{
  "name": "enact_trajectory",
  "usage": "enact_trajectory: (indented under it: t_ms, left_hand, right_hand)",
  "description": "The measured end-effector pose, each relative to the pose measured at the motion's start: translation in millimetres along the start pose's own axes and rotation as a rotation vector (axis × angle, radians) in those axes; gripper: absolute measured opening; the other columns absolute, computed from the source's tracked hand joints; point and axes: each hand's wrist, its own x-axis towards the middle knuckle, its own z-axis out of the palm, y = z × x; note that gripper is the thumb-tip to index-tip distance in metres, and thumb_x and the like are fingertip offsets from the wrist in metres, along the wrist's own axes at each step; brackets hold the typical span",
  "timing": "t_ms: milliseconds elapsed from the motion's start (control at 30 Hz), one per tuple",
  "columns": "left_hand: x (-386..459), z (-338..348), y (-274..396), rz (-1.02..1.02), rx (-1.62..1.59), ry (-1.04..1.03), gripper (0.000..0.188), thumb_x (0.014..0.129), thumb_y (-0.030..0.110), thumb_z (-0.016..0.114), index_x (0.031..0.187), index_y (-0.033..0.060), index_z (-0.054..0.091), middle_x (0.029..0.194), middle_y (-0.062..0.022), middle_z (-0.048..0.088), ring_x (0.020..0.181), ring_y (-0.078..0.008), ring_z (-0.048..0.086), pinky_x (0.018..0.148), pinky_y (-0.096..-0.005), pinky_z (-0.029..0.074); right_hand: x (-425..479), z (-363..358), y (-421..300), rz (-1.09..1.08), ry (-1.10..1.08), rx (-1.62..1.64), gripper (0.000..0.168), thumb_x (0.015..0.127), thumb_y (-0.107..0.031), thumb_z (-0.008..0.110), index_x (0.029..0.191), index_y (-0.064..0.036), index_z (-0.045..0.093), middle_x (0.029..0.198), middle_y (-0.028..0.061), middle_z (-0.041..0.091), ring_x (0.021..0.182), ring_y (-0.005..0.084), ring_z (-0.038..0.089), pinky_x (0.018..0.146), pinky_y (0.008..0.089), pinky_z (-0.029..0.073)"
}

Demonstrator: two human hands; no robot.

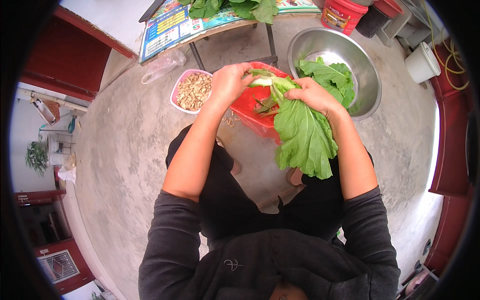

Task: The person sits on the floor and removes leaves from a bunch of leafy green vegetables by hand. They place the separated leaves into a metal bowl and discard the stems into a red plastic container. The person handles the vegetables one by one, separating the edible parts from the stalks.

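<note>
Both hands hold one leafy green vegetable (305,138) above an open red plastic bag (243,99). My left hand (231,81) grips the pale stem end. My right hand (314,95) is closed around the stalks where the broad leaves begin, and the leaves hang down towards my right knee. Inside the bag lie leaf and stem scraps (267,105). To the right of the bag is a wide stainless steel basin (369,99), with loose green leaves (333,80) in it. A pink-rimmed plastic bowl (173,98), full of small brown-and-cream pieces (193,92), stands left of my left hand.
A low folding table (165,33) with a printed top bears more leafy greens (240,9). A clear plastic bag (165,65) lies beneath its edge. Behind the basin stands a red bucket (343,17); a white bucket (422,62) and yellow hose (452,60) are farther right.
</note>
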Motion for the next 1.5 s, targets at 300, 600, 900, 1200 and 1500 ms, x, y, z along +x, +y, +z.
enact_trajectory:
  t_ms: [300, 600, 900, 1200, 1500]
  left_hand:
    - [6, 22, -7, 0.209, -0.072, 0.432, 0.013, 0.076, 0.016, 0.065, 0.086, 0.0069, 0.065, 0.089, -0.0099, 0.061, 0.084, -0.0275, 0.059, 0.075, -0.0376, 0.046]
    - [-12, 15, 27, 0.119, -0.608, 0.018, 0.016, 0.074, 0.000, 0.050, 0.076, 0.0043, 0.066, 0.075, -0.0084, 0.063, 0.068, -0.0205, 0.059, 0.063, -0.0328, 0.047]
    - [-8, 33, 11, -0.215, -0.905, -0.364, 0.029, 0.086, 0.025, 0.058, 0.106, 0.0041, 0.060, 0.083, -0.0019, 0.062, 0.070, -0.0119, 0.058, 0.059, -0.0288, 0.047]
    - [-14, 16, 31, -0.449, -1.308, -0.366, 0.040, 0.088, 0.042, 0.057, 0.113, 0.0115, 0.056, 0.102, 0.0000, 0.059, 0.096, -0.0118, 0.054, 0.085, -0.0291, 0.043]
    - [-12, 23, 28, -0.485, -1.495, -0.260, 0.048, 0.092, 0.050, 0.044, 0.114, 0.0084, 0.055, 0.106, -0.0062, 0.060, 0.095, -0.0190, 0.056, 0.084, -0.0343, 0.044]
  right_hand:
    - [6, -6, 1, 0.099, 0.024, 0.347, 0.031, 0.079, -0.017, 0.061, 0.100, 0.005, 0.061, 0.086, 0.0116, 0.066, 0.070, 0.0177, 0.065, 0.066, 0.0290, 0.052]
    - [11, 3, 5, 0.077, 0.102, 0.321, 0.037, 0.083, -0.026, 0.063, 0.104, 0.004, 0.059, 0.091, 0.0103, 0.065, 0.075, 0.0153, 0.064, 0.067, 0.0271, 0.052]
    - [10, 21, 11, -0.313, 0.244, -0.223, 0.046, 0.084, -0.035, 0.063, 0.110, 0.003, 0.056, 0.093, 0.0095, 0.064, 0.080, 0.0163, 0.062, 0.073, 0.0292, 0.049]
    - [-3, 42, -1, -0.342, 0.338, -0.818, 0.056, 0.077, -0.024, 0.062, 0.123, 0.003, 0.045, 0.108, 0.0203, 0.054, 0.101, 0.0355, 0.054, 0.083, 0.0404, 0.045]
    - [-10, 53, -9, -0.515, 0.362, -0.805, 0.063, 0.080, -0.034, 0.063, 0.129, -0.001, 0.040, 0.115, 0.0186, 0.051, 0.092, 0.0364, 0.059, 0.080, 0.0421, 0.048]
